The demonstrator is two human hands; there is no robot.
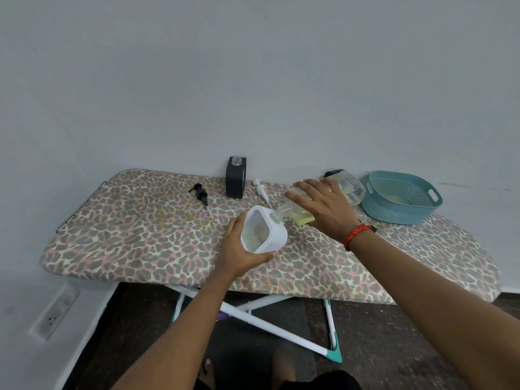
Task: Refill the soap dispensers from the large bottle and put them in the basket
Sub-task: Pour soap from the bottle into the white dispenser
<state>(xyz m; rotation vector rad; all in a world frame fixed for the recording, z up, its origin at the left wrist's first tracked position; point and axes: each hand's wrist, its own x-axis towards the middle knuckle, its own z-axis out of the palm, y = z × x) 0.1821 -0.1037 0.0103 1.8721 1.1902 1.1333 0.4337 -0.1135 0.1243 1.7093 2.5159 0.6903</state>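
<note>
**Pouring soap over a leopard-print ironing board**

From left: a wall socket point(55, 315) sits low on the grey wall point(253, 80). On the ironing board point(126, 235), a black pump head point(200, 194) lies loose, its tube pointing toward the viewer. Behind it, against the wall, stands a black soap dispenser point(235, 181) with its neck uncapped. A white pump head point(260, 190) lies just right of it. The left hand point(239, 253) is wrapped around a white soap dispenser point(264, 232), tilted, opening upward. The right hand point(323, 209), fingers curled, grips the large bottle point(304, 213), tipped so its neck meets the dispenser's rim; yellowish liquid shows inside. A red wristband point(356, 233) circles that wrist. Far right, a teal basket point(394, 209) rests on the board. Below, white crossed legs point(281, 330) stand on a dark floor point(380, 347).
</note>
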